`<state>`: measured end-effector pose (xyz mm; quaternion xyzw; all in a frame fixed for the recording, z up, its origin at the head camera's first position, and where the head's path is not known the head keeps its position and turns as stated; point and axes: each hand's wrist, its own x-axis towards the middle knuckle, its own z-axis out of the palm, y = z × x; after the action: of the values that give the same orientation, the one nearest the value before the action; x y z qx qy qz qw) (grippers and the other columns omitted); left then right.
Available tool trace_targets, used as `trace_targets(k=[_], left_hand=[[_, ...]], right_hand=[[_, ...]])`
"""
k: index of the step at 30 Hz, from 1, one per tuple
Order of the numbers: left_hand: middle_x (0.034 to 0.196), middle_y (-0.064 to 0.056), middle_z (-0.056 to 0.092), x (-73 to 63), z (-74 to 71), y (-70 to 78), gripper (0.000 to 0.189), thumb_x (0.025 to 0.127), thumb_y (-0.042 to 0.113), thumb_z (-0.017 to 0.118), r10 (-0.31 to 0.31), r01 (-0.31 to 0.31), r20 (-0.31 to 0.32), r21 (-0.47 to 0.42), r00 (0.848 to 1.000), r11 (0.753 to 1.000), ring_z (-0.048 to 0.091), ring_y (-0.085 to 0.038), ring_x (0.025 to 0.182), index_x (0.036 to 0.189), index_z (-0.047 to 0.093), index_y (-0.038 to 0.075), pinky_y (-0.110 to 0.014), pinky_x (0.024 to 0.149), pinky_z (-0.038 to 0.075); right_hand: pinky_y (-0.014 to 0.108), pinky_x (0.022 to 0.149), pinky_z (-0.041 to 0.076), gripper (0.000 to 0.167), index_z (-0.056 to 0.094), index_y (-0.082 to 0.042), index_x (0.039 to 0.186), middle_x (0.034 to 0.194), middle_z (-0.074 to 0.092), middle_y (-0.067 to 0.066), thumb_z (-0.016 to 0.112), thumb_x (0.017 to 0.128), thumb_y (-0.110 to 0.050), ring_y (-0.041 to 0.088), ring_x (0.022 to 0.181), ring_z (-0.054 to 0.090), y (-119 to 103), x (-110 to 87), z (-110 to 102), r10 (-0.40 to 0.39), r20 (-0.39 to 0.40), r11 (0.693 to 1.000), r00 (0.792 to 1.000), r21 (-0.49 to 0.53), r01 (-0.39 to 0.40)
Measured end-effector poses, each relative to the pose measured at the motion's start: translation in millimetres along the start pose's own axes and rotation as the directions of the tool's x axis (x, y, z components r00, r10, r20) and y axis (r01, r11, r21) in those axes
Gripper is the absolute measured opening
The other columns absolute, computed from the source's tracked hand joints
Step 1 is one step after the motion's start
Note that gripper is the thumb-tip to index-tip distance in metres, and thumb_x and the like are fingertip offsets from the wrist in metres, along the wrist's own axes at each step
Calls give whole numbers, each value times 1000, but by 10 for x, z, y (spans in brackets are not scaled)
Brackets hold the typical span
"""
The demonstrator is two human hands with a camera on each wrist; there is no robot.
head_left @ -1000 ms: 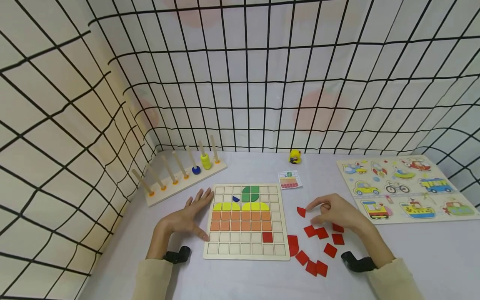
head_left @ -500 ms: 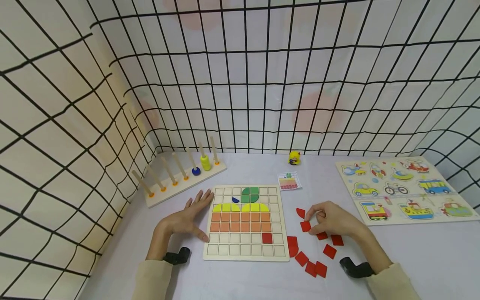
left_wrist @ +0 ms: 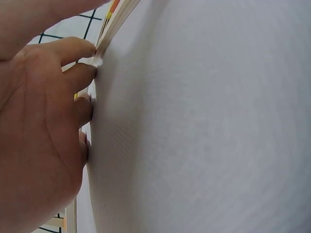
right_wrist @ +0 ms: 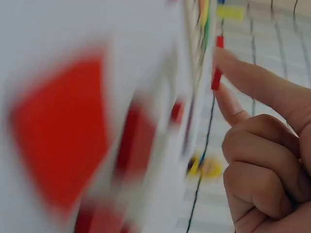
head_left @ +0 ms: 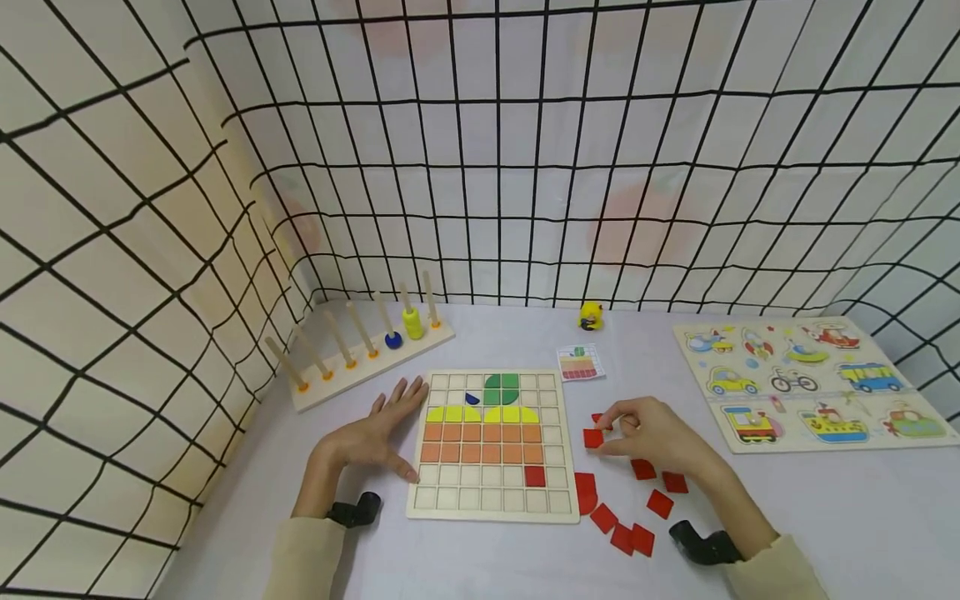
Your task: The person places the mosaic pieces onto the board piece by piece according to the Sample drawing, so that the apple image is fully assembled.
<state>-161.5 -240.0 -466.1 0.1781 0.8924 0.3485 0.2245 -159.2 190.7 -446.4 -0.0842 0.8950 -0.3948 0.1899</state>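
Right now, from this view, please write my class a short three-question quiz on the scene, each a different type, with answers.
1. Multiple choice: what colour are the two rows directly below the yellow pieces on the grid board?
a) blue
b) orange
c) green

2. True or false: each hand holds a red square.

3. Count: how many red tiles sit within the board's grid?

Key:
1. b.
2. False. Only the right hand pinches a red square; the left hand rests spread at the board's left edge.
3. One: the red tile below the orange rows.
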Motion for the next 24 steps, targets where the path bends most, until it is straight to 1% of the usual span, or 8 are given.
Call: trace_targets(k=[4,6,8,11,13,18,24], left_hand=[[176,-10,-6,-4,-7,6,138,63,24,99,-9,9,3,-3,1000,1000,-17,-34,162,167,9,11,-59,130,-12],[176,-10,-6,-3,-9,9,138,63,25,99,-13,13,6,-1,1000,1000,-17,-34,162,167,8,11,-59,130,-12],[176,-10,-6,3,-9,12,138,63,25,99,-11,11,5,3,1000,1000,-17,-34,162,167,8,11,-59,130,-12],[176,-10,-6,14,-16,20,138,64,26,99,-7,7,8,12,1000,1000,-17,-34,162,167,8,11,-60,130,-11],[176,-10,-6,20,-20,24,139,63,27,99,-10,10,8,16,1000,1000,-17,-34,162,167,8,11,-59,130,-11],[176,-10,-6,33,-25,25,139,63,27,99,-19,19,7,21,1000,1000,-17,-34,162,167,9,11,-59,130,-11],[176,-9,-6,28,-13,15,140,62,26,100,-28,28,7,11,1000,1000,-17,-34,162,167,9,12,-59,130,-12]], right_hand=[[20,49,23,25,76,-13,100,57,30,-5,89,80,-23,11,51,27,-295,-20,301,-114,57,993,992,13,114],[20,48,23,25,76,-12,98,56,29,-5,90,79,-21,11,51,26,-421,-28,461,-149,80,989,986,23,147],[19,47,22,24,75,-11,95,55,29,-5,90,78,-18,11,50,25,-512,-35,593,-154,89,988,984,34,152],[19,45,20,24,73,-10,91,54,32,-4,92,75,-13,12,49,27,-592,-38,737,-126,65,992,990,32,125],[19,46,20,25,72,-11,88,54,34,-4,92,74,-12,12,48,29,-614,-36,798,-116,43,993,992,9,116],[19,46,20,26,70,-13,84,56,37,-4,94,72,-15,11,49,32,-618,-3,879,-126,2,991,992,-48,126],[20,46,19,26,72,-13,83,53,36,-5,94,71,-15,10,49,31,-607,40,899,-165,-9,984,986,-67,164]])
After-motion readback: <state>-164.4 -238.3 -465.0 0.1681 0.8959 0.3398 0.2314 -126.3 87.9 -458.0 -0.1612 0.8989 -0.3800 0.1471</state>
